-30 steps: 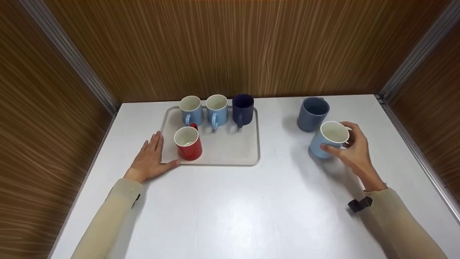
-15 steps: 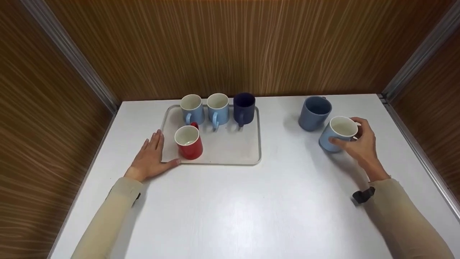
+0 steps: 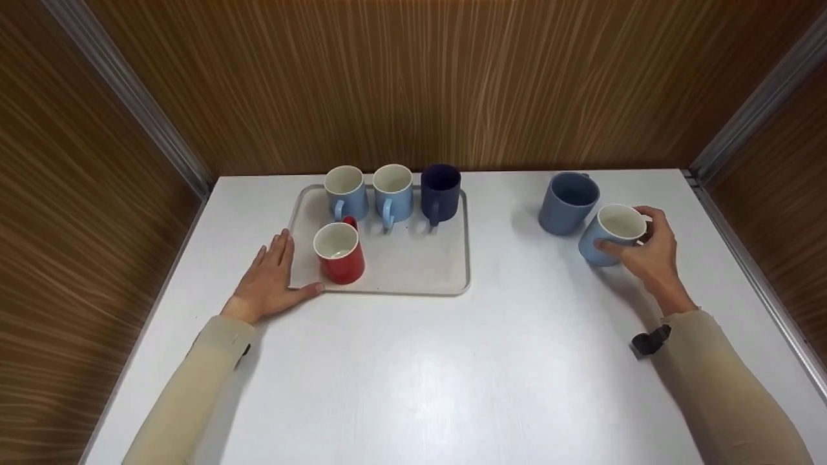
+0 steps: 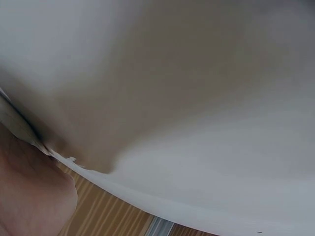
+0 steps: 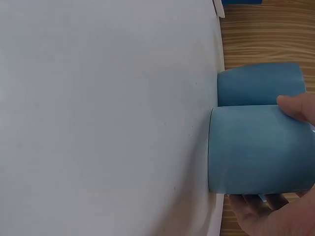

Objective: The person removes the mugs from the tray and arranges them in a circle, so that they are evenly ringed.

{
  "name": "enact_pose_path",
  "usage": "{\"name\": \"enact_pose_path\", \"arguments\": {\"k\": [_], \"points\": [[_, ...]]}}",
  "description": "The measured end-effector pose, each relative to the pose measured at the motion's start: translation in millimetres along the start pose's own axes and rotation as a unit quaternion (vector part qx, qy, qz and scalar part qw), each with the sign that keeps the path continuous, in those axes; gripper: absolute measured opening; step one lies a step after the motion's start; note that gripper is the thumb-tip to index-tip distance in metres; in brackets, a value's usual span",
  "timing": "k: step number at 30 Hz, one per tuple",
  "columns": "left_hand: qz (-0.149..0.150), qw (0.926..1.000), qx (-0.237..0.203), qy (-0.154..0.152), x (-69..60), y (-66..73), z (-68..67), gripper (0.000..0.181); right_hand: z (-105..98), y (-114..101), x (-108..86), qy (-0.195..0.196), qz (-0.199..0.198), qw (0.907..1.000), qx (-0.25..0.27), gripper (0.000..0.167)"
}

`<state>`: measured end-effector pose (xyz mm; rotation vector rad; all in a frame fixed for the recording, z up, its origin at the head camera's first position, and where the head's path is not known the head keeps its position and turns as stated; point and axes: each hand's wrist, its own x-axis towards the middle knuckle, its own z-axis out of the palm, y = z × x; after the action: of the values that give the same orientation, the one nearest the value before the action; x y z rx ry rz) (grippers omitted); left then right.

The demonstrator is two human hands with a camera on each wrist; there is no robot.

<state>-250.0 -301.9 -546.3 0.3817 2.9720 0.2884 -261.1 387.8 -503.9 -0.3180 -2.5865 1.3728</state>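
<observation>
My right hand (image 3: 651,257) grips a light blue mug (image 3: 597,248) with a white inside, thumb on the near side and fingers round the handle side. In the right wrist view that mug (image 5: 261,150) stands upright, its base at the table surface. Just behind and left of it is a grey-blue mug (image 3: 563,210). My left hand (image 3: 266,284) lies flat with fingers spread at the left edge of a pale tray (image 3: 413,271), the thumb by its front rim. Nearest that hand, a red mug (image 3: 342,261) stands on the tray. The left wrist view shows only part of the hand (image 4: 37,191).
Along the tray's back stand two light blue mugs (image 3: 349,200) and a dark navy mug (image 3: 440,194), handles toward me. The white table (image 3: 413,374) is bounded by wood-grain panels (image 3: 413,84) at the back and both sides.
My right hand has moved the light blue mug to the right and slightly back, beside the grey-blue mug. The left hand keeps its place at the tray.
</observation>
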Motion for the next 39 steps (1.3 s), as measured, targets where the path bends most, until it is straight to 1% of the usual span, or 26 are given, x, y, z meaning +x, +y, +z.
{"name": "enact_pose_path", "arguments": {"k": [5, 16, 24, 34, 36, 39], "points": [[0.009, 0.9998, -0.005, 0.014, -0.5, 1.4, -1.7, 0.128, -0.5, 0.2, 3.5, 0.001, -0.003, 1.0, 0.006, 0.095], [0.006, 1.0, -0.006, 0.005, -1.9, 1.9, -2.5, 0.128, 1.6, -1.7, 10.7, -0.006, 0.006, 1.0, 0.003, 0.097], [0.006, 1.0, -0.005, 0.001, -2.5, 3.2, -4.0, 0.13, 2.3, -1.2, 13.0, -0.016, 0.012, 0.9998, 0.0, 0.102], [0.003, 1.0, -0.005, 0.004, -1.1, 2.9, -3.1, 0.127, 2.2, 0.0, 14.1, -0.014, 0.004, 0.9999, -0.001, 0.102], [0.001, 1.0, -0.005, 0.003, -0.7, 2.7, -2.6, 0.127, 1.4, 0.1, 14.5, -0.02, 0.003, 0.9998, -0.004, 0.104], [0.0, 1.0, -0.004, 0.0, -0.1, 2.4, -1.4, 0.128, -1.1, -1.5, 14.0, -0.036, 0.006, 0.9992, -0.017, 0.113]]}}
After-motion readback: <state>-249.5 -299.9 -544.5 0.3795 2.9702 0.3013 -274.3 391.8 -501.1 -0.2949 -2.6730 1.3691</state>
